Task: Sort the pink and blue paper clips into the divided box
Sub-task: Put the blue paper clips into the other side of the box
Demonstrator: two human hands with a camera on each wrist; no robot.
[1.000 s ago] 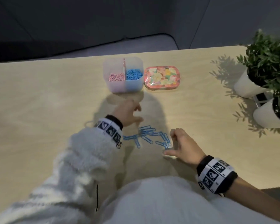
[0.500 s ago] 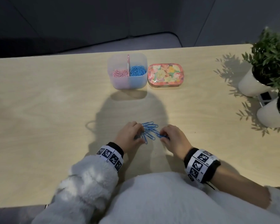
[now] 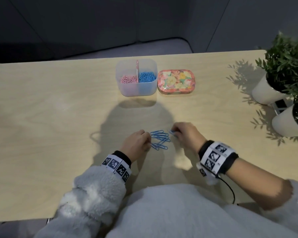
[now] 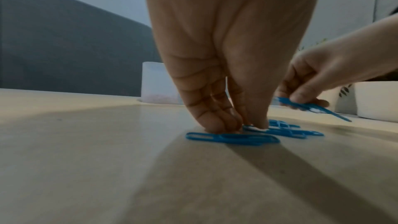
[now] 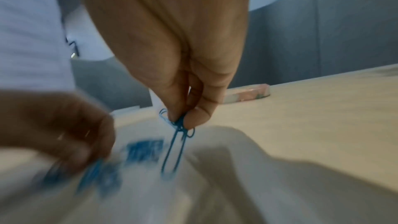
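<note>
A loose pile of blue paper clips [image 3: 160, 139] lies on the wooden table [image 3: 58, 117] between my hands. My left hand [image 3: 147, 143] stands at the pile's left edge; in the left wrist view its thumb and fingertips [image 4: 215, 125] close on a blue clip [image 4: 232, 138] that lies flat. My right hand [image 3: 175, 133] pinches a few blue clips [image 5: 175, 142], held just above the table to the right of the pile. The translucent divided box [image 3: 136, 90] stands farther back, with pink clips [image 3: 127, 79] in its left half and blue clips [image 3: 147, 77] in its right half.
A closed floral tin [image 3: 175, 80] sits against the box's right side. Two white pots with green plants [image 3: 268, 90] [image 3: 289, 122] stand at the table's right edge. A dark sofa lies beyond the far edge.
My left hand came back from near the box to the pile's left edge. The right hand, which was at the pile, has drawn off to the right with blue clips pinched.
</note>
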